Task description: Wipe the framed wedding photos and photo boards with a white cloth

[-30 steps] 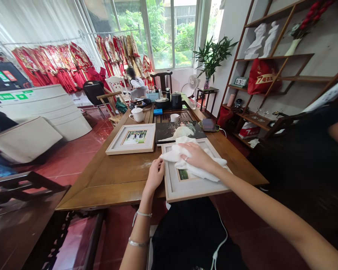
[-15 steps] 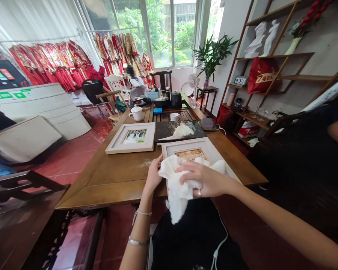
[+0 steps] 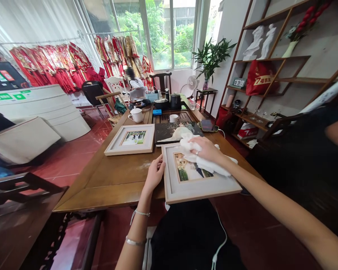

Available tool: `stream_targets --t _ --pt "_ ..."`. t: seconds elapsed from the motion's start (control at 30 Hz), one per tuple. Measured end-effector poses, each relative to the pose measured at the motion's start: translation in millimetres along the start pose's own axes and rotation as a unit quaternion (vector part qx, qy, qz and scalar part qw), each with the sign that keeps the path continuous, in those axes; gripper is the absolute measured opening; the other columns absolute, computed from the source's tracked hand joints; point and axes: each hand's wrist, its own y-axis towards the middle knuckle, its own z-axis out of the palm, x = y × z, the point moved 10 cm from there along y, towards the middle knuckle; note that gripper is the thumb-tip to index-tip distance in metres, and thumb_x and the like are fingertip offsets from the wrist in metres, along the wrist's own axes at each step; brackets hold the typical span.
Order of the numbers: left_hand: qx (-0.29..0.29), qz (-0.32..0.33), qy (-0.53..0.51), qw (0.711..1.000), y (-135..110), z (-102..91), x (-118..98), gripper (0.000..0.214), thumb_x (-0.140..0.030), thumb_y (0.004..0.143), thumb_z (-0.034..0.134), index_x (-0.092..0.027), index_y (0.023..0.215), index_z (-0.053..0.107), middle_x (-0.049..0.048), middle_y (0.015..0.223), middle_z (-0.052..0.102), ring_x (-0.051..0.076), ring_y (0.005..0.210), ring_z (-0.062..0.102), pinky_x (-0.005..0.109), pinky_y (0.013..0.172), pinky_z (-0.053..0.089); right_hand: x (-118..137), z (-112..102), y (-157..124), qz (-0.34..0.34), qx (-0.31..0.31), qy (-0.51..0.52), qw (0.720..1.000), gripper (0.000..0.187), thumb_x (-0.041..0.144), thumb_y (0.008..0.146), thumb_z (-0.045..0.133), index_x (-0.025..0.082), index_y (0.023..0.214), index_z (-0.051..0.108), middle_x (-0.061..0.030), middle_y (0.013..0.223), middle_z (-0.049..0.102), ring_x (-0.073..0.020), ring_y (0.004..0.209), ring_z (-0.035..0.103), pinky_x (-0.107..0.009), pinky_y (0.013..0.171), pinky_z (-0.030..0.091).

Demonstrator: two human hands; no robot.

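Steadying a pale picture frame (image 3: 197, 189) by its left edge, the left hand (image 3: 154, 174) curls its fingers onto the moulding, grip closed on it. The frame lies flat at the near edge of the surface (image 3: 115, 176), its near end overhanging toward the lap. The right hand (image 3: 207, 150) grips a bunched white cloth (image 3: 214, 167), pressed on the frame's far right corner. Judgement: wiping under way, far corner in hand; cleanliness of the glass cannot be told. Farther off a second frame (image 3: 131, 139) and a dark print (image 3: 169, 131) lie untouched.
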Motion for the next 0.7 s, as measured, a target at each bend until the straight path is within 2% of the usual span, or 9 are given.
stream_targets --t 0.13,0.2,0.3,0.4,0.53,0.63,0.7 --pt "0.008 -0.012 -0.02 1.0 0.8 0.2 -0.5 0.046 -0.034 0.083 0.059 -0.01 0.122 0.059 0.0124 0.106 0.067 0.02 0.094 0.065 0.036 0.09 0.051 28.5 30.6 27.9 0.008 0.003 0.088 0.996 0.039 0.025 0.077 0.066 0.018 0.116 0.061 -0.0107 0.12 0.065 -0.0277 0.111 0.058 -0.044 0.098 0.042" --pt "0.002 -0.022 -0.031 0.999 -0.8 -0.8 -0.6 0.042 -0.033 0.083 0.058 -0.008 0.116 0.061 0.0143 0.107 0.068 0.023 0.098 0.065 0.039 0.094 0.049 45.4 45.6 32.1 0.004 0.019 0.154 0.988 0.051 0.031 0.076 0.069 0.017 0.124 0.055 -0.0123 0.126 0.062 -0.0274 0.113 0.058 -0.043 0.097 0.043" --pt "-0.023 -0.027 -0.048 0.998 -3.8 -4.8 -1.6 0.038 -0.027 0.081 0.057 -0.012 0.116 0.061 0.0134 0.118 0.067 0.027 0.114 0.061 0.042 0.103 0.044 68.5 59.1 28.1 -0.029 0.069 0.218 0.973 0.069 0.039 0.069 0.077 0.017 0.13 0.051 -0.0139 0.132 0.057 -0.0291 0.119 0.054 -0.044 0.1 0.041" --pt "-0.046 -0.033 -0.041 0.998 -3.6 -9.9 0.9 0.037 -0.021 0.076 0.06 -0.015 0.111 0.065 0.0111 0.116 0.069 0.03 0.115 0.059 0.044 0.104 0.043 85.6 57.2 14.9 -0.082 0.124 0.261 0.954 0.076 0.038 0.065 0.08 0.02 0.133 0.05 -0.0114 0.136 0.055 -0.0289 0.122 0.052 -0.043 0.102 0.039" --pt "-0.048 -0.046 -0.037 0.997 -0.1 -13.0 8.7 0.028 -0.02 0.064 0.069 -0.012 0.092 0.072 0.0138 0.099 0.074 0.036 0.101 0.064 0.048 0.097 0.048 106.9 41.5 -14.1 -0.161 0.164 0.271 0.935 0.063 0.026 0.071 0.073 0.024 0.131 0.054 -0.0067 0.13 0.06 -0.0257 0.118 0.055 -0.041 0.102 0.039" --pt "-0.057 -0.032 -0.062 0.996 0.3 -14.6 10.5 0.045 -0.023 0.061 0.072 -0.014 0.105 0.07 0.0127 0.105 0.073 0.033 0.103 0.065 0.045 0.096 0.049 125.1 30.4 -41.3 -0.214 0.184 0.266 0.922 0.059 0.014 0.069 0.068 0.024 0.127 0.058 -0.0066 0.124 0.062 -0.0235 0.113 0.057 -0.039 0.099 0.042" --pt "-0.059 -0.043 -0.08 0.994 -0.5 -13.0 14.7 0.053 -0.025 0.063 0.071 -0.013 0.114 0.067 0.012 0.105 0.073 0.029 0.101 0.066 0.042 0.094 0.051 134.6 21.8 -57.9 -0.243 0.185 0.239 0.922 0.058 0.01 0.068 0.065 0.023 0.124 0.06 -0.0089 0.126 0.06 -0.0239 0.116 0.055 -0.041 0.101 0.04"
